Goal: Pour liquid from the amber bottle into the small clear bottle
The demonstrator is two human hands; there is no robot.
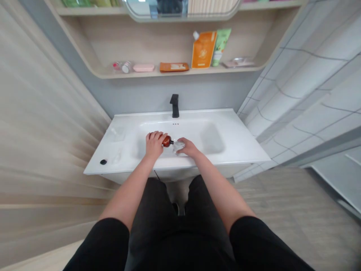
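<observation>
Over the white sink basin (194, 131), my left hand (154, 143) is wrapped round a reddish-brown bottle (167, 141). The bottle lies tilted on its side, its dark neck pointing right. My right hand (187, 147) grips a small clear cup (178, 146) close to the bottle's mouth; whether the two touch I cannot tell. Any liquid between them is too small to make out. A black cap (103, 162) lies on the counter at the left front corner.
A black faucet (175, 106) stands behind the basin. Clear items (117, 133) rest on the counter's left side. On the shelf (152, 75) above are an orange pouch (203, 51), a green tube (220, 47), a pink bar-shaped case (143, 67), an orange packet (174, 67) and small bottles (126, 67).
</observation>
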